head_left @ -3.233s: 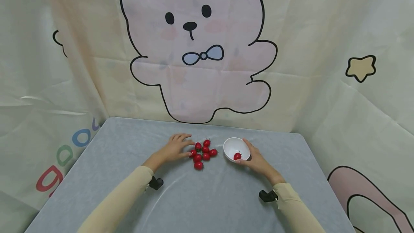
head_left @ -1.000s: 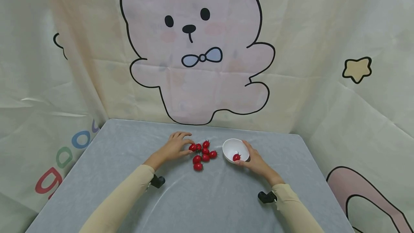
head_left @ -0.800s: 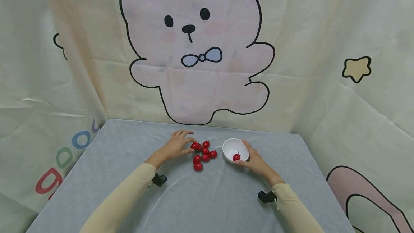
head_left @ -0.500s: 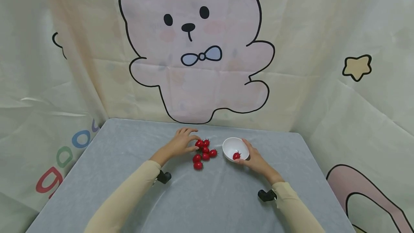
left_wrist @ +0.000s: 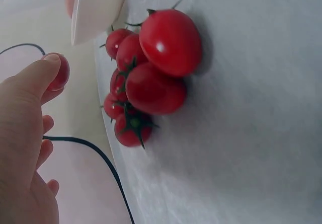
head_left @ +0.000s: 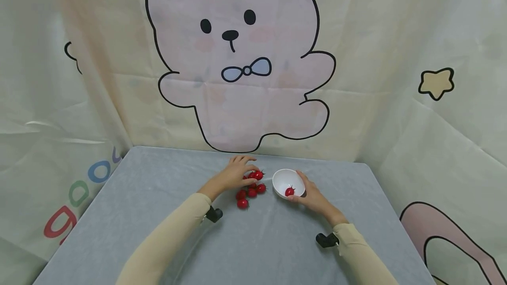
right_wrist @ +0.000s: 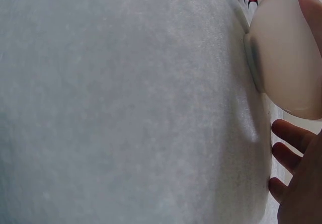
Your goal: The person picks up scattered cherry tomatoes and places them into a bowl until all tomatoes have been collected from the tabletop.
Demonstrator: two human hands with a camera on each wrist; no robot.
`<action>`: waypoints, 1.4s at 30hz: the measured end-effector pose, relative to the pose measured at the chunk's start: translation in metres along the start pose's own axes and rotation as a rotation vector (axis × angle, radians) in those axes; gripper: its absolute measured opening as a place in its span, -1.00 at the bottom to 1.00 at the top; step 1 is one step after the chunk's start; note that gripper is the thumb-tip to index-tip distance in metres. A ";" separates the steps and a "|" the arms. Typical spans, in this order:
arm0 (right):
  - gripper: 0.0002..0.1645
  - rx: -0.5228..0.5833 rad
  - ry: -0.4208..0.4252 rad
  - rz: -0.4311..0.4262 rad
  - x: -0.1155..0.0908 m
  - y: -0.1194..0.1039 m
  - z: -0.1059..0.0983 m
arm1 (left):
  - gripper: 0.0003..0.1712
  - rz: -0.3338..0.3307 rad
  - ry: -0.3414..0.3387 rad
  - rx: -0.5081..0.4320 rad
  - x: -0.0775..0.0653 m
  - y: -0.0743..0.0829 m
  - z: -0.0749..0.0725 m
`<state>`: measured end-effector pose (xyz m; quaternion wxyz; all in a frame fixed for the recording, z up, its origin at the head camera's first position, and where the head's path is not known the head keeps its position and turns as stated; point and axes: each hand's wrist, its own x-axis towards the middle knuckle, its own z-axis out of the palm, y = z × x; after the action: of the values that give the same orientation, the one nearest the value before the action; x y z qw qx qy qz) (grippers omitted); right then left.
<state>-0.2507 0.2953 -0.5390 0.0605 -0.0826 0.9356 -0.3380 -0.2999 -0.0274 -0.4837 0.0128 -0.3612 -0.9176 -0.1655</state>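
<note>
My left hand [head_left: 234, 174] pinches a cherry tomato [left_wrist: 61, 74] between thumb and forefinger, lifted over the others; its remaining fingers are loosely spread. Below it on the cloth sits a cluster of several red cherry tomatoes [left_wrist: 156, 88] with green stems. To the right stands a small white bowl [head_left: 282, 179] with one cherry tomato [head_left: 289, 191] inside. My right hand [head_left: 317, 197] grips the bowl's right side, thumb at the near rim. In the right wrist view, the bowl's outer wall [right_wrist: 287, 53] shows, and three fingertips stay apart from it.
A grey-blue cloth covers the table [head_left: 253, 245]. Behind it hangs a curtain [head_left: 356, 113] printed with a pink bear, and more printed fabric encloses both sides. Each wrist carries a black camera mount [head_left: 327, 240].
My left hand has moved right toward the bowl, carrying the cherry tomato it picked from the cluster's left side. My right hand and the bowl have stayed in place.
</note>
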 end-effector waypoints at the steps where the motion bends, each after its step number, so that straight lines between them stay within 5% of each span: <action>1: 0.29 0.003 -0.001 0.002 0.000 0.000 0.000 | -0.59 0.006 0.004 -0.001 0.002 0.002 0.000; 23: 0.33 -0.005 -0.022 0.040 -0.001 -0.003 -0.001 | -0.56 0.023 -0.006 0.120 0.040 0.047 0.017; 42: 0.32 -0.007 -0.010 0.039 -0.003 -0.004 0.000 | -0.57 0.009 -0.006 0.139 0.039 0.062 0.037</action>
<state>-0.2476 0.2932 -0.5363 0.0716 -0.0665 0.9378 -0.3330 -0.2835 0.0522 -0.4951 0.0357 -0.3639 -0.9254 -0.1002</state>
